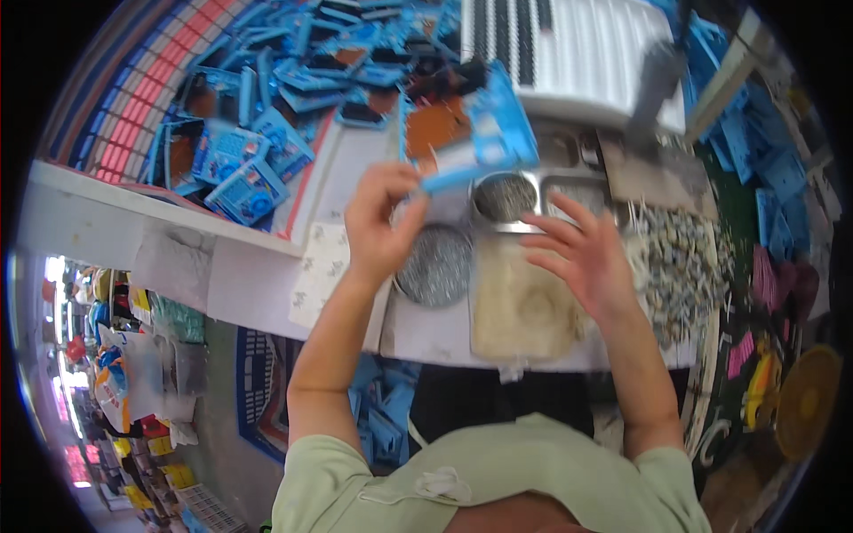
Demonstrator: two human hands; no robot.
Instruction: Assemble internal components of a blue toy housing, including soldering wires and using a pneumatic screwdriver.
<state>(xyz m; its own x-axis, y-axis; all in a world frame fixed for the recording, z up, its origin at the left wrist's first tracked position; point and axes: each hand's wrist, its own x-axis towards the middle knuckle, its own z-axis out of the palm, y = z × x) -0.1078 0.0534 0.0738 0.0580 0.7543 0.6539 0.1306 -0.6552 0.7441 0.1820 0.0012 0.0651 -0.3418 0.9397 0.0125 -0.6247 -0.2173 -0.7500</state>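
Blur smears the blue casing (490,133) at your L hand (384,222), so its inner parts are hard to make out; your fingers hide its nr-L corner. The pile of blue pieces (298,96) is cut off at the top. Printing on the pile's front panels (238,155) & marks on the white card (322,275) are too small to read. L hand's raised, thumb + fingers pinching the casing's nr edge, held up btwn pile & steel tray (540,185). R hand (586,262): fingers loosely spread, holding nothing, nr the tray.
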